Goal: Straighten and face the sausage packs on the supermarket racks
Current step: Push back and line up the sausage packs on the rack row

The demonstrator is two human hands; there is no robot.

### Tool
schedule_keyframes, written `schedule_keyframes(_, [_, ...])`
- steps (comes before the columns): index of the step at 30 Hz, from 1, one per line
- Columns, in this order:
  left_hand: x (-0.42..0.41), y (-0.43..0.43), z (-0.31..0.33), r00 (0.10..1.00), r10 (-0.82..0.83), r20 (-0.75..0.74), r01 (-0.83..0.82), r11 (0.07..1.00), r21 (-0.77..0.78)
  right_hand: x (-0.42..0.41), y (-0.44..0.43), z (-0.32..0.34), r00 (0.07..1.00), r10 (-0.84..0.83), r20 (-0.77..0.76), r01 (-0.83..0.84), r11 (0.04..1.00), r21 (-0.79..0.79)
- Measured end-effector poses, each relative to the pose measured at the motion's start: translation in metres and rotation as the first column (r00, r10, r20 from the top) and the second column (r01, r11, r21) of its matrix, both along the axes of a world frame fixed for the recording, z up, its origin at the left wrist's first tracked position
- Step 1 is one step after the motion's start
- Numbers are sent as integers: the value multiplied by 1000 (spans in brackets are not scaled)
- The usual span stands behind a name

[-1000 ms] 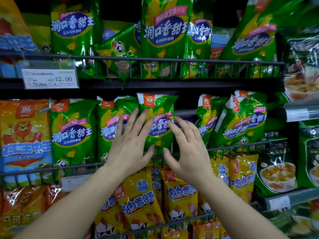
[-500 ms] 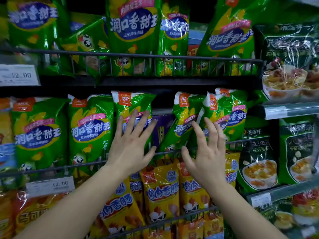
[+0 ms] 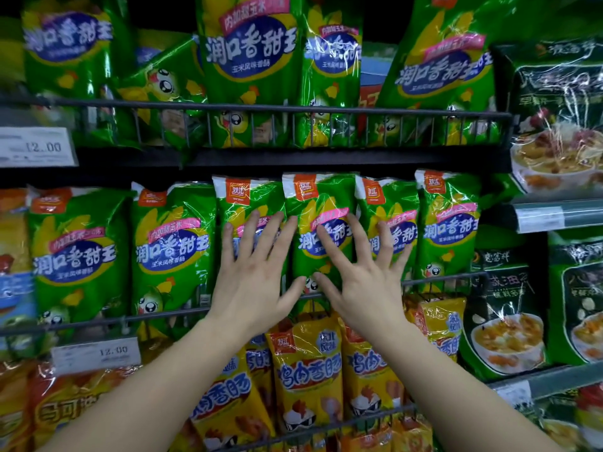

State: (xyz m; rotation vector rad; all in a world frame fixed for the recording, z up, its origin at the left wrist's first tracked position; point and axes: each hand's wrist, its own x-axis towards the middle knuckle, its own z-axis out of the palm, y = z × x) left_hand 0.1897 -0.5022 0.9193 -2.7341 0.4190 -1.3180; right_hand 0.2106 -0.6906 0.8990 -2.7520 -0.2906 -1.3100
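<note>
hands: left hand (image 3: 253,282), right hand (image 3: 362,282) flat, spread, gripping nothing
why: pressing corn-sausage packs (image 3: 319,197) upright behind wire rail (image 3: 169,314)

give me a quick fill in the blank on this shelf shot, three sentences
The left hand and right hand lie flat on sausage packs coloured ____.
The chicken sausage packs on the rack below them are ____.
The price tag clipped under the hands' rack reads ____.
Missing words: green; yellow; 12.00
</note>
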Motion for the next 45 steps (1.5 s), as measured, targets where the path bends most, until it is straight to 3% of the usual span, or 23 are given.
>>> schedule_keyframes(6, [4,-15,4,999,41,27,-44,993,112,4,-8,14,993,14,-117,-23,997,-79])
schedule_keyframes(14, [12,-19,1,996,87,3,-87,989,118,3,-17,24,975,39,-217,-78,981,-177])
schedule_keyframes(24, [2,-28,-3,998,54,-37,-51,996,80,-11,-41,23,955,170,-242,-215,961,-172])
schedule_keyframes(35, [-27,-18,3,1000,22,-2,-22,996,82,-35,-46,-1,952,304,-15,-305,952,-24])
schedule_keyframes(45, [-36,-10,75,975,29,220,-45,997,67,-40,-66,69,902,228,366,-295,945,141])
